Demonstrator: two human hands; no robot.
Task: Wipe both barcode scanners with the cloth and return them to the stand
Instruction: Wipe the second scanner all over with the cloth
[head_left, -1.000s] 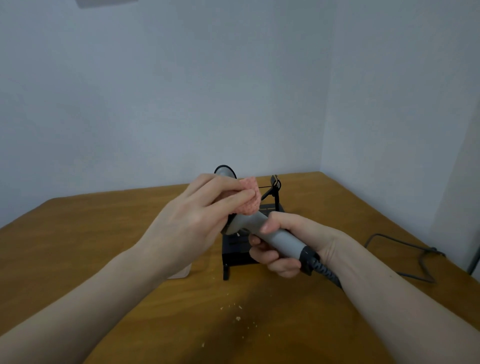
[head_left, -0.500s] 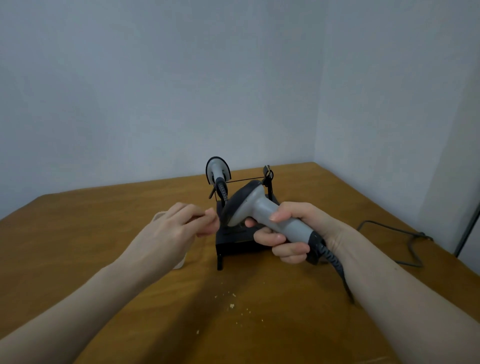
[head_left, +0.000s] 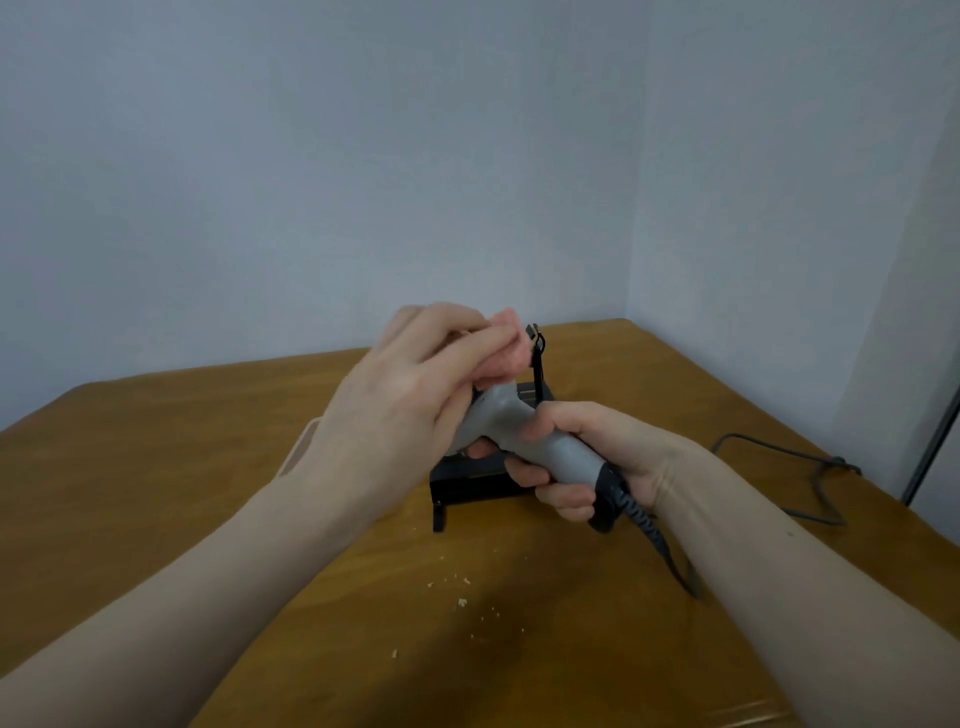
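Right hand (head_left: 587, 457): wrapped closed around the grey handle of the barcode scanner (head_left: 540, 441), which it holds above the stand, head tilted up and away.
Left hand (head_left: 410, 400): fingers pinched closed on the pink cloth (head_left: 501, 353), pressing it onto the scanner's head.
Handling: the scanner looks like rigid, light, smooth plastic, so the handle is the firm place to grip; its coiled cable (head_left: 649, 525) may tug when it is turned. The cloth is soft and bunches easily.
Stand (head_left: 467, 483): black, on the wooden surface (head_left: 156, 467) just behind the hands, one upright post showing.
Hidden: the scanner's head and window sit under the left hand; a second scanner cannot be made out; a pale object (head_left: 298, 449) is mostly covered by the left wrist.
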